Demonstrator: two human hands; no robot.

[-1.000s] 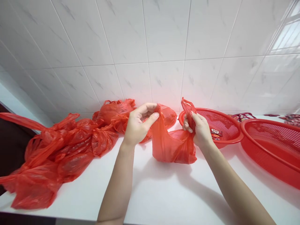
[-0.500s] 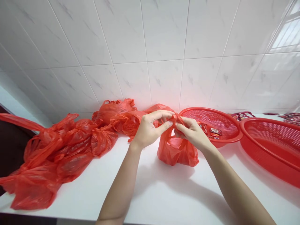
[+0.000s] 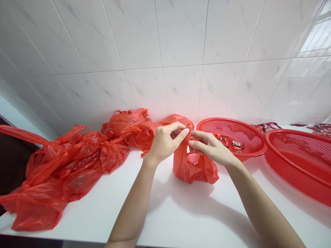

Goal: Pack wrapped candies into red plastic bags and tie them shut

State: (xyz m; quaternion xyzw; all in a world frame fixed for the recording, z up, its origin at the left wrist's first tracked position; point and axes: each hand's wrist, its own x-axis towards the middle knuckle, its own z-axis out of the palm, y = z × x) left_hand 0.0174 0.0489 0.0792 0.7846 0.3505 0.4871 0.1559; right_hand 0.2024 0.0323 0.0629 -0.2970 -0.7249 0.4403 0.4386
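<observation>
A red plastic bag (image 3: 195, 172) with something inside stands upright on the white table, its top gathered upward. My left hand (image 3: 165, 141) pinches the bag's handle between thumb and fingers and holds it up. My right hand (image 3: 210, 146) is just right of that handle, fingers bent and a little apart, the tips at or close to the plastic. I see no plastic clearly gripped in it. What the bag contains is mostly hidden; a bit of pink shows through its opening.
Several filled red plastic bags (image 3: 82, 162) are heaped along the left and back. At the right, a red perforated basket (image 3: 248, 137) holds small wrapped snacks (image 3: 237, 144). Beside it stands a larger red basket (image 3: 297, 168). A tiled wall (image 3: 181, 86) bounds the table behind.
My right hand has loosened from the twisted handle and shifted slightly down and away. The handle now stands narrower and more upright in my left hand.
</observation>
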